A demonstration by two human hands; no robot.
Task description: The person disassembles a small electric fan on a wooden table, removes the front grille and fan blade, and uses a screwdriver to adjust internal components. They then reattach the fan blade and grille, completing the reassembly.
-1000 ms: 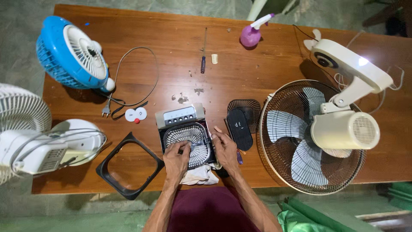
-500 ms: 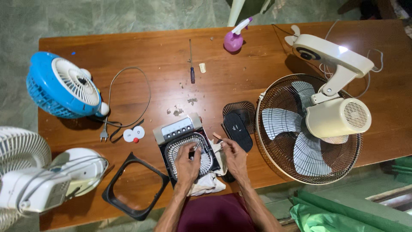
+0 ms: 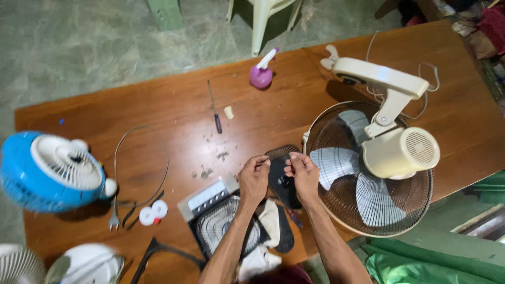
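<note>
Left hand [image 3: 254,178] and right hand [image 3: 303,173] — forearms rising from 6 o'clock, fingers curled, each pinching an upper edge of the black fan part [image 3: 281,181]. Part held just above the wooden surface [image 3: 158,105], centre frame — long axis running 12 to 6 o'clock, small fan housing [image 3: 221,221] at its 8 o'clock.

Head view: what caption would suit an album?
Both hands, left and right, grip a black part above a fan-strewn wooden table.
</note>
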